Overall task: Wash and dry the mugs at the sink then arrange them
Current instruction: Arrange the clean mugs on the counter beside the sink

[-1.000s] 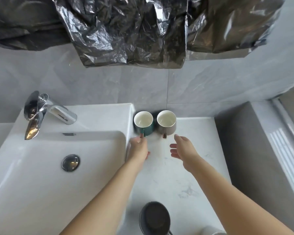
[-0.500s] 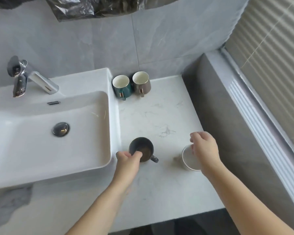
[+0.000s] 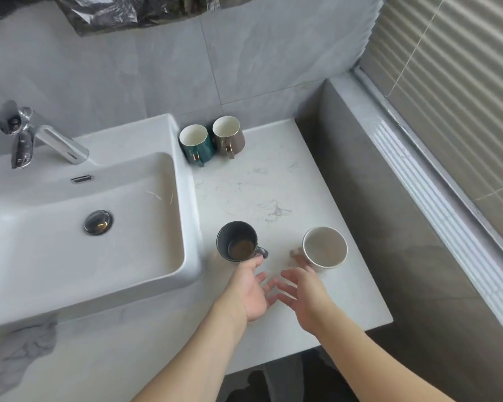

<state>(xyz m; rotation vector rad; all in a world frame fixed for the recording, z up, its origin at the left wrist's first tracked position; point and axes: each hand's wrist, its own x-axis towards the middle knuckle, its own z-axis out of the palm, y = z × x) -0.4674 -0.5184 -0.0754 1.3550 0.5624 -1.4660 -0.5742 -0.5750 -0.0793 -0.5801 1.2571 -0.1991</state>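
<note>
A dark grey mug (image 3: pixel 237 241) with brown residue inside stands on the white marble counter (image 3: pixel 273 187) beside the sink (image 3: pixel 79 227). To its right stands a white mug (image 3: pixel 325 247). A teal mug (image 3: pixel 196 145) and a brown mug (image 3: pixel 229 137) stand side by side at the back against the wall. My left hand (image 3: pixel 251 288) hovers just in front of the grey mug, fingers spread, one fingertip near its handle. My right hand (image 3: pixel 304 291) is spread open just in front of the white mug, holding nothing.
A chrome tap (image 3: pixel 38 140) stands at the sink's back left. A grey cloth (image 3: pixel 24 349) lies on the counter at the front left. Black plastic bags (image 3: pixel 122 10) hang overhead. A grey ledge (image 3: pixel 389 198) and window blinds border the counter's right.
A second ago my hands were at the two back mugs. Half a second ago they held the grey and white mugs at the front; both hands have now let go and drawn back.
</note>
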